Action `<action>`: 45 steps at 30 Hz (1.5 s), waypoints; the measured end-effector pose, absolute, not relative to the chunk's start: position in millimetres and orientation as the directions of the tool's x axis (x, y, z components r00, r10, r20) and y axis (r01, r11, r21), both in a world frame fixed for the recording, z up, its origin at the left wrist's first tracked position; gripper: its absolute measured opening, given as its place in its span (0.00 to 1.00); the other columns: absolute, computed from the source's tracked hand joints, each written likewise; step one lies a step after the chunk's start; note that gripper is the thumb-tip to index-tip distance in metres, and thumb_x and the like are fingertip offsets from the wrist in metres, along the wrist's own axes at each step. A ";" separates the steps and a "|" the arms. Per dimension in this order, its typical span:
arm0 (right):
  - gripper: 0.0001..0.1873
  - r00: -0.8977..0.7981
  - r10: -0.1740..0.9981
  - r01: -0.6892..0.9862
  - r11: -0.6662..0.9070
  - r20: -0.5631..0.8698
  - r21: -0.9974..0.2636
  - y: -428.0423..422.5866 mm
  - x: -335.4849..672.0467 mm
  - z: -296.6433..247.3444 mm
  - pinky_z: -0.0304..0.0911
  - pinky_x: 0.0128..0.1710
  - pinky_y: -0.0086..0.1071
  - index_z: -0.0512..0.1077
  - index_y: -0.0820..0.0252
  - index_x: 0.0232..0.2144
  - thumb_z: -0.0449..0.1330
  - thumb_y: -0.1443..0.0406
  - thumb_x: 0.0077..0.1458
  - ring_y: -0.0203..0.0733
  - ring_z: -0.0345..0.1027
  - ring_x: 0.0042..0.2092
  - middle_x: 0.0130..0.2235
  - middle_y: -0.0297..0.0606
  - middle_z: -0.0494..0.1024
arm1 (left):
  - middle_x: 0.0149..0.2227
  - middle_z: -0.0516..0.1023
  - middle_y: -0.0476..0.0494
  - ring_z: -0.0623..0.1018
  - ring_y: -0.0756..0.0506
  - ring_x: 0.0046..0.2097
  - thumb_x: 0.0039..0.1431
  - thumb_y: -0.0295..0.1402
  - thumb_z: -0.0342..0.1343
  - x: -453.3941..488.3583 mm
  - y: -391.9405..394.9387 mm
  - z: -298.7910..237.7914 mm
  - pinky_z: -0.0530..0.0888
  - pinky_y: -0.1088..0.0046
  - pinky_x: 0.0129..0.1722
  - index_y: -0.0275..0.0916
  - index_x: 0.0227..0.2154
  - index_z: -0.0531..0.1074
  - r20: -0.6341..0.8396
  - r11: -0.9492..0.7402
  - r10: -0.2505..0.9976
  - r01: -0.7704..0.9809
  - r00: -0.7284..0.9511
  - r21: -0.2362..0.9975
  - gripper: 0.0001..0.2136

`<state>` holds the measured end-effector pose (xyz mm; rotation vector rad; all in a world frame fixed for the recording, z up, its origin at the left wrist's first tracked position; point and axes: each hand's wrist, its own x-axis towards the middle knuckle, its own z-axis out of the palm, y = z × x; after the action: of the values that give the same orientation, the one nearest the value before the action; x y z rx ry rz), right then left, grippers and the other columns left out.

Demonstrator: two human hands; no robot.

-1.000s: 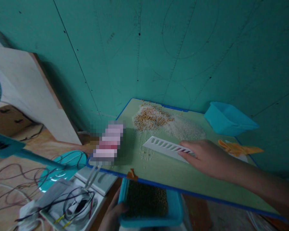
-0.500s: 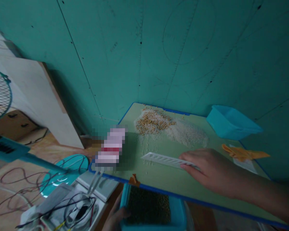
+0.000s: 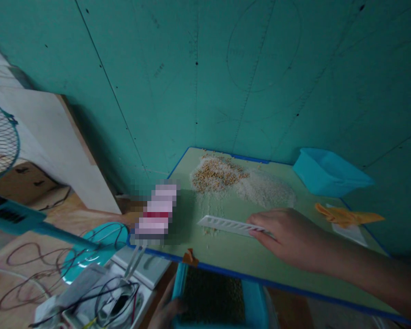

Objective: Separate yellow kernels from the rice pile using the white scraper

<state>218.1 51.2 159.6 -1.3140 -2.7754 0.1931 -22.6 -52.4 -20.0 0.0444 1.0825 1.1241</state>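
Observation:
My right hand (image 3: pixel 277 230) is closed round one end of a white slotted plastic strip (image 3: pixel 222 224), held low over the pale green tabletop (image 3: pixel 233 256). A few loose grains lie beside the strip's tip. Beyond it spreads a mixed heap of yellow soybeans (image 3: pixel 215 175) and white rice-like grains (image 3: pixel 267 188). Under the table's front edge is a blue plastic bin (image 3: pixel 256 304) with small dark greenish beans (image 3: pixel 214 292) in it. My left hand (image 3: pixel 167 308), dim and partly cut off, grips the bin's left side.
Another blue bin (image 3: pixel 329 173) sits tilted at the back right against the green wall (image 3: pixel 157 91). In front of it lies an orange cloth (image 3: pixel 349 215). A pixelated pink item (image 3: pixel 157 210) stands at the table's left edge. Cables (image 3: pixel 113 292) and a fan base (image 3: pixel 89 251) are on the left.
My right hand has shifted slightly left with the strip. More grains show just below the strip's tip. My left hand still holds the bin.

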 end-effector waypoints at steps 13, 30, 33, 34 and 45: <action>0.10 -0.645 0.762 0.758 0.629 -0.053 -0.175 42.2 223.7 162.5 0.50 0.30 0.31 0.69 0.57 0.31 0.48 0.66 0.57 0.39 0.68 0.33 0.30 0.35 0.74 | 0.38 0.82 0.41 0.74 0.30 0.47 0.33 0.27 0.58 -17.9 -55.0 -10.8 0.70 0.57 0.42 0.39 0.53 0.63 -0.672 0.474 0.739 -0.677 -0.041 0.563 0.36; 0.09 -0.682 0.731 0.726 0.669 -0.036 -0.159 36.0 222.3 154.9 0.48 0.29 0.32 0.66 0.55 0.30 0.47 0.65 0.57 0.38 0.66 0.31 0.29 0.31 0.73 | 0.38 0.82 0.45 0.73 0.36 0.49 0.43 0.24 0.53 -10.4 -59.1 11.7 0.71 0.65 0.36 0.35 0.55 0.58 -0.619 0.468 0.785 -0.632 -0.023 0.618 0.32; 0.09 -0.669 0.742 0.739 0.657 -0.042 -0.149 37.6 221.0 158.0 0.48 0.30 0.32 0.67 0.55 0.31 0.47 0.65 0.57 0.39 0.66 0.32 0.30 0.31 0.73 | 0.39 0.82 0.44 0.73 0.36 0.49 0.41 0.26 0.54 -11.3 -57.6 6.7 0.72 0.65 0.35 0.35 0.57 0.54 -0.663 0.492 0.748 -0.659 -0.013 0.569 0.36; 0.09 -0.670 0.741 0.738 0.658 -0.046 -0.147 37.6 220.4 159.1 0.48 0.30 0.32 0.67 0.55 0.31 0.47 0.65 0.57 0.39 0.66 0.32 0.30 0.31 0.73 | 0.39 0.82 0.44 0.73 0.35 0.48 0.39 0.26 0.55 -11.8 -56.9 5.1 0.72 0.65 0.35 0.36 0.57 0.54 -0.683 0.500 0.730 -0.670 -0.015 0.549 0.37; 0.07 -0.815 0.579 0.579 0.815 0.026 -0.015 25.9 214.6 163.4 0.46 0.27 0.32 0.65 0.58 0.27 0.50 0.71 0.53 0.36 0.61 0.27 0.26 0.31 0.71 | 0.26 0.82 0.48 0.78 0.39 0.28 0.32 0.22 0.57 -20.0 -48.2 -12.3 0.70 0.69 0.22 0.39 0.56 0.57 -0.642 0.461 0.767 -0.677 -0.021 0.573 0.40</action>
<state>214.6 25.9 163.4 -0.9468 -2.9653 0.0097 -20.0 -48.2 -12.3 0.1012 1.0989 1.1523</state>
